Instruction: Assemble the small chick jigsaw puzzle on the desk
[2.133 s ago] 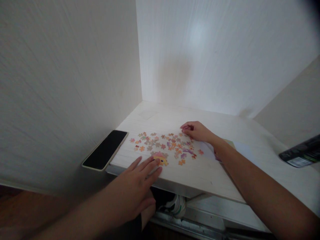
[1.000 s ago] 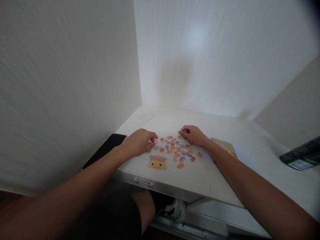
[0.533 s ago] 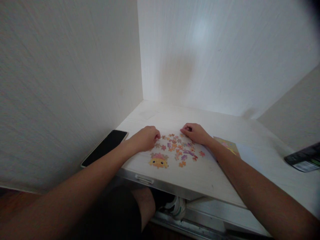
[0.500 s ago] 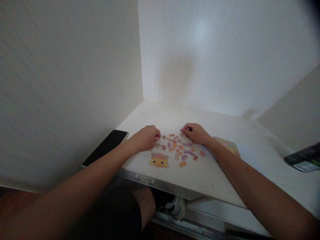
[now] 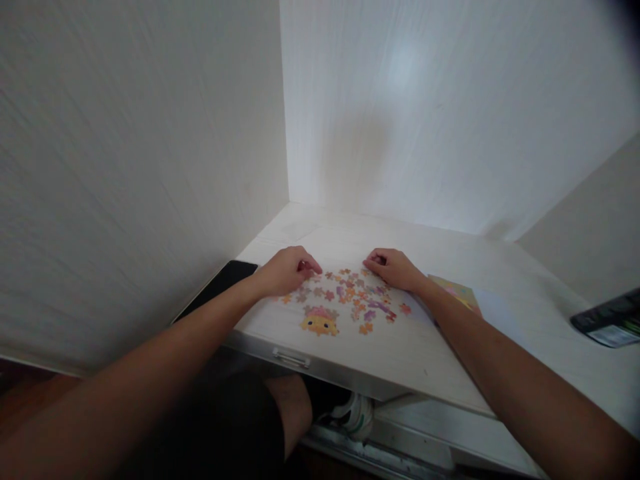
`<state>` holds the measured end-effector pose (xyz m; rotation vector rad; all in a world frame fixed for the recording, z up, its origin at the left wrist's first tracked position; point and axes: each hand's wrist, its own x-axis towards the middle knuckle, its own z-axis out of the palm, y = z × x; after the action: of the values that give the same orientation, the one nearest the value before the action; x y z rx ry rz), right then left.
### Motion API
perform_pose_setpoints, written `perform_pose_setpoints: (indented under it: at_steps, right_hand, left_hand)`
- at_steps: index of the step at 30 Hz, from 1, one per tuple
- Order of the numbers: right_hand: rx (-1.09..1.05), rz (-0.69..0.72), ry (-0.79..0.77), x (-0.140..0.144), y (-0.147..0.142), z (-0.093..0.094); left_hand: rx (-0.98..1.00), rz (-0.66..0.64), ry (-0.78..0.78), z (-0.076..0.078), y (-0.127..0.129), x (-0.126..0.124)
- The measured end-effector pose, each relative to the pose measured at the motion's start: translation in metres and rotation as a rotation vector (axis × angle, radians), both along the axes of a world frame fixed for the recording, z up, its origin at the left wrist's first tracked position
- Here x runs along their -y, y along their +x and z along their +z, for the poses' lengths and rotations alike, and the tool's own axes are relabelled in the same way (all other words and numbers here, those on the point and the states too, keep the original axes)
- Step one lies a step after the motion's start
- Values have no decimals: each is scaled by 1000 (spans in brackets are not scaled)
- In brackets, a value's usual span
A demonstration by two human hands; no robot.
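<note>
My left hand (image 5: 289, 270) is at the left edge of a spread of loose jigsaw puzzle pieces (image 5: 359, 293). Its index finger stretches toward the pieces, and nothing shows in its grasp. On the far right side of the spread rests my right hand (image 5: 390, 265), fingers curled and closed; anything between the fingertips is hidden. Nearer to me lies a joined puzzle section (image 5: 319, 321), yellow with a pink top and two dark eyes. Several pieces lie partly beside or under both hands.
A phone-like black slab (image 5: 220, 283) lies along the left wall, partly behind my left forearm. A coloured picture card (image 5: 457, 293) and white paper (image 5: 500, 317) lie by my right forearm. A dark can-like container (image 5: 607, 320) is at the right. White walls enclose the tabletop (image 5: 390, 363).
My left hand has shifted slightly left and extended its index finger, uncovering pieces near it. My right hand has barely moved. The view has shifted a little.
</note>
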<state>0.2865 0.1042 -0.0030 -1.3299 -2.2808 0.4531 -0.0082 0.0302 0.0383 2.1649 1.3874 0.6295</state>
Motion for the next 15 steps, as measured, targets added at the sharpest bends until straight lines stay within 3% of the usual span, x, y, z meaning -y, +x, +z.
perform_pose_setpoints:
  at_steps: [4, 9, 11, 15]
  right_hand:
    - [2, 0, 18, -1, 1, -1]
    - [28, -13, 29, -3, 2, -4]
    - [26, -16, 24, -4, 2, -4]
    - [19, -6, 28, -2, 2, -2]
  left_hand:
    - [207, 70, -121, 0, -16, 24]
    - [923, 255, -429, -1, -22, 58]
    - [994, 288, -434, -2, -18, 68]
    - [860, 346, -379, -5, -10, 79]
